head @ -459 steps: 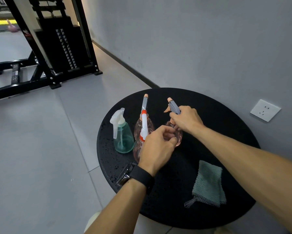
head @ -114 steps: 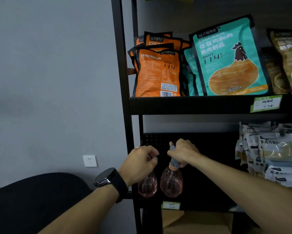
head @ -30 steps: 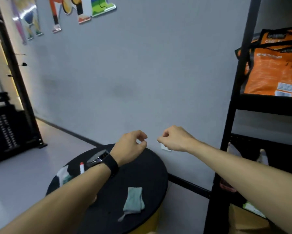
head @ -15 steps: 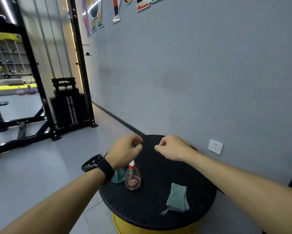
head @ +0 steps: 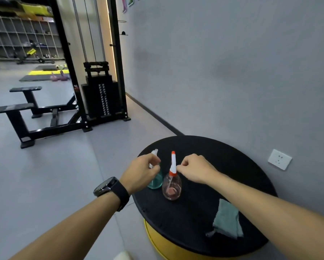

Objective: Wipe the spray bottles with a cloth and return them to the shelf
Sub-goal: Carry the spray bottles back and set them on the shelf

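Black and round, the table point(head: 232, 160) stands against a grey wall point(head: 223, 62), its top resting on a yellow base point(head: 157, 239). Two spray bottles stand upright near its left edge, just beside each other: a pink bottle point(head: 171, 186) with an orange and white sprayer, and a green bottle point(head: 156, 182) with a white sprayer, partly hidden behind the left hand point(head: 141, 170). That hand, with a dark watch point(head: 110, 189) on its wrist, is loosely curled with finger and thumb close together at the green bottle's sprayer; it may be touching it, but the view does not settle this. The right hand point(head: 194, 169) is curled into a loose fist, its fingertips right at the pink bottle's sprayer neck, and whether they grip it cannot be told. A grey-green cloth point(head: 227, 220) lies crumpled on the table near its right front edge, well apart from the bottles. A white wall socket point(head: 279, 159) sits to the right, and a black weight machine point(head: 99, 87) stands on the floor behind
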Demonstrator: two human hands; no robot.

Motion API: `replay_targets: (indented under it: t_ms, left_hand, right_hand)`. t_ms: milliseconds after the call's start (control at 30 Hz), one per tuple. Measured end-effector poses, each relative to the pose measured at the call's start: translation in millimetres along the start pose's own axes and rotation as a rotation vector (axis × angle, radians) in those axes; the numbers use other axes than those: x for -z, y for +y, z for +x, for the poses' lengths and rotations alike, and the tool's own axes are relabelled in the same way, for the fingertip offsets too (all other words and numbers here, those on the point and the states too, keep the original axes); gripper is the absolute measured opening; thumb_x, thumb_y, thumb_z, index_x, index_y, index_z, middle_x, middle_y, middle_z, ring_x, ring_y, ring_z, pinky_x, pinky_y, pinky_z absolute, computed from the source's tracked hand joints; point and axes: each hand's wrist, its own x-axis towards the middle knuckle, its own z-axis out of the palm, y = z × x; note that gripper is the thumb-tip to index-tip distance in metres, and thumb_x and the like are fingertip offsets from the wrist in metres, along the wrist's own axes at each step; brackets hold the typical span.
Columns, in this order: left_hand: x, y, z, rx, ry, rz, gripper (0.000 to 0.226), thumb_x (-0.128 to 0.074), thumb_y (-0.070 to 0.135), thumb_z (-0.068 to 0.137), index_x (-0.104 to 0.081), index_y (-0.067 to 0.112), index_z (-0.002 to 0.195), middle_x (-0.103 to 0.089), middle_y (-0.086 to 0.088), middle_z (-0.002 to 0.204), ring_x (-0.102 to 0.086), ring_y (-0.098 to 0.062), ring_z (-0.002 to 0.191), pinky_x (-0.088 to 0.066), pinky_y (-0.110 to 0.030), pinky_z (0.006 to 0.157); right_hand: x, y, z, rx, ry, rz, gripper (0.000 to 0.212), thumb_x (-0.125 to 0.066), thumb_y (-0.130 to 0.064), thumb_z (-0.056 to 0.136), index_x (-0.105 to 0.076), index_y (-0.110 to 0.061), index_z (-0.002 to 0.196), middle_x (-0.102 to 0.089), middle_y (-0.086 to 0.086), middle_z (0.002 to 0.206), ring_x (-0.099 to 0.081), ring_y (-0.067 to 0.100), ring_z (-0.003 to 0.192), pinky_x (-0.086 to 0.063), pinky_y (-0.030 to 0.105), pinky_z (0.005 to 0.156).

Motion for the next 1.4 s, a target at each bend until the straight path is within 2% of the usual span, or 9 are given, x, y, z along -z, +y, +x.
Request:
replay_targets:
  t_ms: [133, 233, 367, 500, 600, 767, 1033, 1233, 1400]
  left_hand:
    - [-16, -20, 8, 0.042, -0.024, -0.014, 0.024, -0.054, 0.024, 0.099, -0.064, 0.020, 0.121, -0.066, 0.002, 0.123, -0.062, -0.012, 0.102, -0.051, -0.024, 0.088]
    - [-28, -33, 17, 0.052, -0.024, -0.016, 0.024, -0.056, 0.023, 0.098, -0.065, 0.020, 0.120, -0.067, 0.002, 0.123, -0.063, -0.012, 0.100, -0.050, -0.022, 0.085]
    - [-43, -48, 26, 0.070, -0.050, -0.008, 0.025, -0.055, 0.025, 0.099, -0.064, 0.020, 0.121, -0.067, 0.002, 0.120, -0.059, -0.010, 0.096, -0.046, -0.020, 0.081]
    - [-58, -60, 31, 0.086, -0.067, -0.011, 0.026, -0.055, 0.024, 0.098, -0.065, 0.019, 0.121, -0.068, 0.003, 0.119, -0.059, -0.010, 0.097, -0.047, -0.024, 0.088]
    - [-72, -66, 32, 0.094, -0.092, -0.022, 0.025, -0.055, 0.023, 0.098, -0.064, 0.019, 0.121, -0.066, 0.004, 0.120, -0.055, -0.008, 0.096, -0.043, -0.020, 0.086]
    - [-89, -73, 33, 0.104, -0.125, -0.038, 0.022, -0.055, 0.023, 0.099, -0.064, 0.019, 0.118, -0.066, 0.003, 0.117, -0.057, -0.009, 0.095, -0.046, -0.021, 0.086]
    - [-96, -78, 38, 0.121, -0.152, -0.039, 0.022, -0.055, 0.024, 0.099, -0.064, 0.019, 0.119, -0.060, 0.008, 0.107, -0.058, -0.010, 0.096, -0.049, -0.024, 0.089]
    - [-95, -77, 38, 0.123, -0.159, -0.033, 0.021, -0.055, 0.025, 0.100, -0.064, 0.020, 0.118, -0.058, 0.010, 0.105, -0.057, -0.009, 0.095, -0.047, -0.023, 0.087]
    - [-88, -72, 35, 0.116, -0.144, -0.023, 0.021, -0.055, 0.026, 0.099, -0.064, 0.021, 0.117, -0.060, 0.010, 0.106, -0.057, -0.009, 0.094, -0.047, -0.023, 0.087]
  right_hand:
    - [-22, 5, 21, -0.029, 0.002, -0.006, 0.030, -0.056, -0.036, 0.092, -0.070, -0.010, 0.096, -0.071, 0.007, 0.090, -0.068, 0.023, 0.080, -0.055, 0.041, 0.076]
    - [-37, 11, 37, -0.061, 0.022, -0.013, 0.030, -0.055, -0.041, 0.091, -0.063, -0.016, 0.107, -0.065, 0.001, 0.089, -0.065, 0.023, 0.083, -0.053, 0.038, 0.073]
    - [-54, 19, 58, -0.089, 0.040, -0.006, 0.044, -0.057, -0.048, 0.090, -0.055, -0.018, 0.122, -0.060, -0.003, 0.091, -0.063, 0.017, 0.082, -0.053, 0.035, 0.070]
    - [-72, 25, 77, -0.107, 0.041, 0.010, 0.047, -0.056, -0.055, 0.088, -0.056, -0.018, 0.116, -0.061, -0.002, 0.094, -0.062, 0.017, 0.082, -0.054, 0.036, 0.071]
    - [-85, 30, 88, -0.126, 0.028, 0.037, 0.045, -0.055, -0.059, 0.087, -0.057, -0.020, 0.109, -0.063, -0.001, 0.097, -0.062, 0.016, 0.080, -0.052, 0.033, 0.067]
    - [-101, 35, 98, -0.150, 0.025, 0.049, 0.039, -0.055, -0.058, 0.084, -0.057, -0.024, 0.103, -0.063, -0.002, 0.091, -0.064, 0.019, 0.080, -0.056, 0.040, 0.074]
    - [-113, 44, 100, -0.125, 0.054, 0.040, 0.029, -0.055, -0.049, 0.088, -0.059, -0.027, 0.106, -0.062, -0.004, 0.092, -0.060, 0.020, 0.080, -0.044, 0.031, 0.062]
    - [-115, 47, 101, -0.087, 0.071, 0.101, 0.027, -0.057, -0.048, 0.090, -0.061, -0.025, 0.105, -0.064, -0.003, 0.094, -0.063, 0.018, 0.081, -0.052, 0.034, 0.067]
    - [-108, 48, 97, -0.094, 0.081, 0.118, 0.025, -0.056, -0.048, 0.091, -0.061, -0.026, 0.102, -0.064, -0.002, 0.093, -0.063, 0.021, 0.083, -0.053, 0.037, 0.072]
